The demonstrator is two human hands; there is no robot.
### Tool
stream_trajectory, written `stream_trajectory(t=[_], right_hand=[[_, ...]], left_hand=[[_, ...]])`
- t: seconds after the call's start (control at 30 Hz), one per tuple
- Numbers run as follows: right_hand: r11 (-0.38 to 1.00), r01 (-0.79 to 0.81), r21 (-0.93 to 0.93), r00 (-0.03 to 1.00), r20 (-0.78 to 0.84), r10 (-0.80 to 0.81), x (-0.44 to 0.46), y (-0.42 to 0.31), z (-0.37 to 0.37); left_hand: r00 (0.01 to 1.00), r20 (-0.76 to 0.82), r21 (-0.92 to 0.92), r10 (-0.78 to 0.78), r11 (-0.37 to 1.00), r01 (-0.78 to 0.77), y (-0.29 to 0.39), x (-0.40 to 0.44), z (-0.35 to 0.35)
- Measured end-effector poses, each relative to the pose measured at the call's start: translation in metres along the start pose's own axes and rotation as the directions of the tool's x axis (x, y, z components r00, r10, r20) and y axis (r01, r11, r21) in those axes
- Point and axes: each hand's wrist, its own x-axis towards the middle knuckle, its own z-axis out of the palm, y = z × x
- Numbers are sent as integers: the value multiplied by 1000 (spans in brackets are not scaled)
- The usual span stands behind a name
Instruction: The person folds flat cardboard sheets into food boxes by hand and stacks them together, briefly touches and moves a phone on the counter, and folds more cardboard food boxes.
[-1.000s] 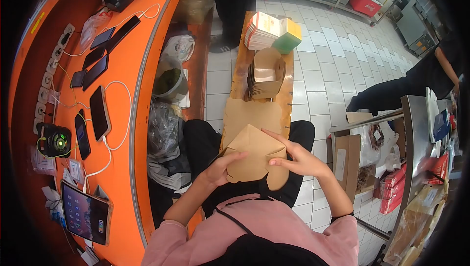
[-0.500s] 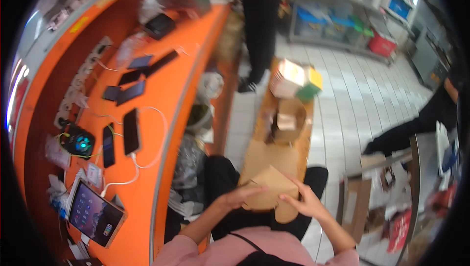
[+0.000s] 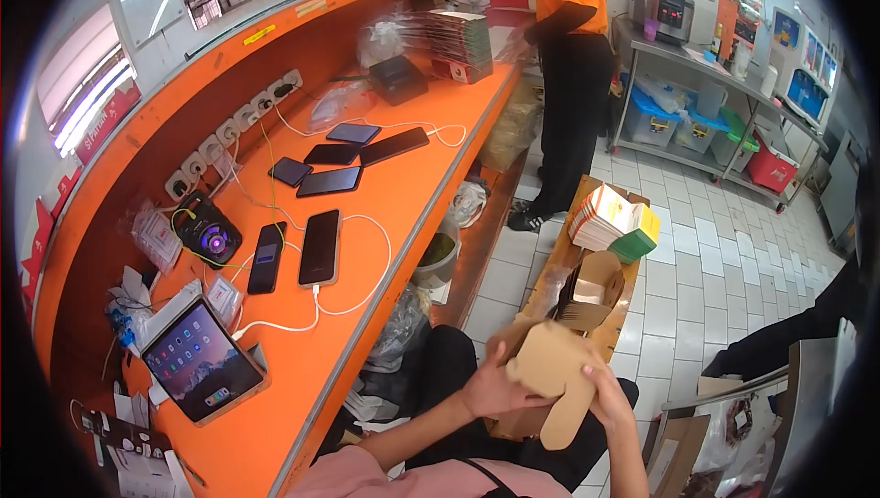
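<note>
Two bare hands share one brown carton (image 3: 553, 359) in my head view, held above the person's lap at the near end of the wooden bench (image 3: 609, 338). I see the left hand (image 3: 500, 386) gripping the carton's left side, its fingers reaching underneath. The right hand (image 3: 608, 399) grips the right edge, with a fingertip pressed on the flat face. A rounded flap (image 3: 567, 417) hangs down between the hands — I cannot tell how the hidden underside is folded.

Just beyond the carton, I have a stack of brown cartons (image 3: 589, 294) on the bench; behind it stand white-and-red boxes (image 3: 600, 220) beside a green-and-yellow box (image 3: 637, 239).

Along the left, I see the orange counter (image 3: 431, 172). It carries a tilted tablet (image 3: 203, 360) at the near end, several phones (image 3: 319, 248), some with white cables attached, and a round-faced speaker (image 3: 211, 230) glowing purple. A clear tub (image 3: 440, 258) sits low, between counter and bench.

At the counter's far end, I see a person in an orange shirt (image 3: 570, 3) — standing well apart from the carton. Another person's dark trouser leg (image 3: 788, 333) shows at the right.
</note>
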Motion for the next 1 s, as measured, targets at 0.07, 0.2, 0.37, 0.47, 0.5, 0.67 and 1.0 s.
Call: stream_trajectory(t=[0.07, 0.2, 0.37, 0.47, 0.5, 0.67, 1.0], right_hand=[[992, 71, 106, 990, -127, -57, 7, 1, 0], [971, 150, 184, 938, -336, -81, 18, 11, -3], [954, 110, -279, 886, -407, -222, 12, 1, 5], [571, 145, -808, 784, -258, -565, 3, -14, 9], [363, 79, -928, 737, -191, -649, 0, -23, 17], [366, 179, -913, 760, -107, -640, -10, -38, 29], [-123, 221, -967, 784, 251, -567, -26, -45, 59]], left_hand=[[999, -44, 311, 1, 950, 13, -5, 1, 19], [997, 67, 993, 34, -98, -63, -21, 0, 37], [826, -538, 831, 168, -59, 553, 6, 5, 66], [871, -175, 841, 459, 529, -110, 7, 5, 51], [876, -226, 804, 425, 590, -79, 18, 6, 58], [907, -319, 638, 276, 770, -10, 32, -2, 64], [872, -260, 782, 415, 620, -62, 14, -2, 75]])
